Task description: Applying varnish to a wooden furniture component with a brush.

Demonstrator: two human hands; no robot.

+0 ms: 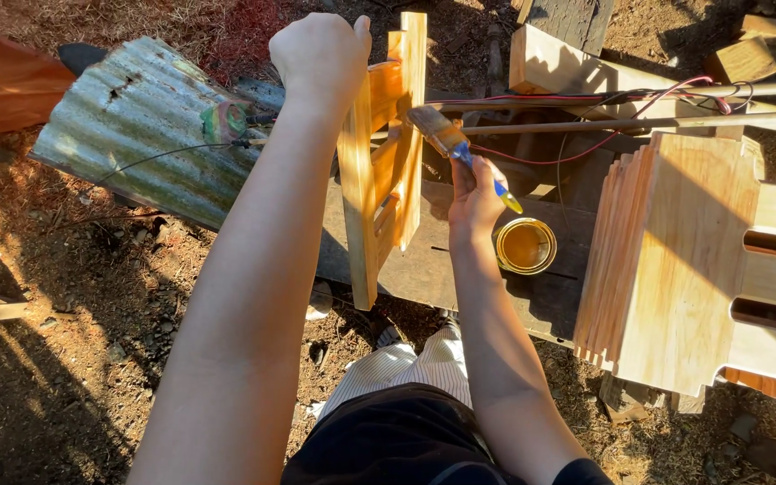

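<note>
The left hand [321, 56] grips the top of a small wooden frame [383, 171], fingers curled over its far edge and mostly hidden behind the knuckles. The frame stands on end on a dark board [424, 269]. The right hand [473, 199] pinches a paintbrush [446, 139] by its blue and yellow handle, bristles touching the frame's side; its fingertips are out of sight. An open tin [525, 245] of amber liquid sits just beside that wrist. A stack of pale wooden pieces [675, 260] runs off the right edge.
</note>
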